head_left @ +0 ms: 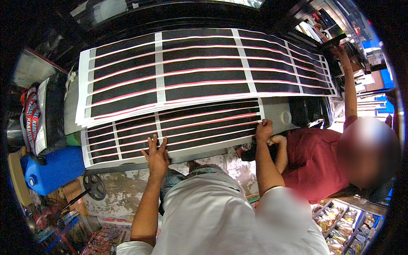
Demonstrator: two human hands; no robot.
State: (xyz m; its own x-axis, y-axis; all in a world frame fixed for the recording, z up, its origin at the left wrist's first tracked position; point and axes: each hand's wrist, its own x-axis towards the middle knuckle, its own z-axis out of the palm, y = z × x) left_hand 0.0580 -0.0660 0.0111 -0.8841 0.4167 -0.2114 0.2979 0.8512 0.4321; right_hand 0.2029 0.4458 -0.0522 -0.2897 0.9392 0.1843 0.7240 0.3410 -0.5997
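Note:
A long printed sheet (136,127) with black panels, white bands and thin red lines lies along the near side of the table. On its near edge rests my left hand (157,157), flat with the fingers spread. My right hand (264,130) is closed at the sheet's right end, its fingertips pinching the edge. Just beyond lies a stack of larger printed sheets (204,76) in the same black, white and red pattern, overlapping the far part of the nearer sheet.
To the right sits a person in a maroon shirt (316,163), one arm raised past the stack. A roll of tape (285,117) lies on the grey table (272,121). At left are a blue jerrycan (55,170) and a black handwheel (94,187). A compartmented tray (346,221) holds small packets.

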